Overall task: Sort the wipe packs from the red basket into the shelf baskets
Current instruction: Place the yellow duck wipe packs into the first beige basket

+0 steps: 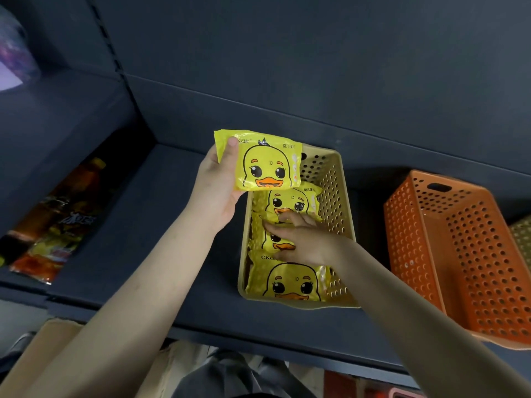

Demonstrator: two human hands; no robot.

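Note:
My left hand (217, 185) grips a yellow duck wipe pack (265, 165) by its left edge, thumb on the front, and holds it above the far left corner of the beige shelf basket (334, 185). Inside that basket lie three more yellow duck packs: a far one (296, 199), a middle one (273, 239) and a near one (290, 281). My right hand (301, 238) reaches into the basket with straight fingers spread flat on the middle pack. A small part of the red basket (342, 382) shows below the shelf at the bottom edge.
An orange perforated basket (459, 254) stands to the right on the same dark shelf (172, 225), with a beige one (521, 239) beyond it. Snack bags and a bottle (57, 225) lie in the left bay. A cardboard box (37, 349) sits below left.

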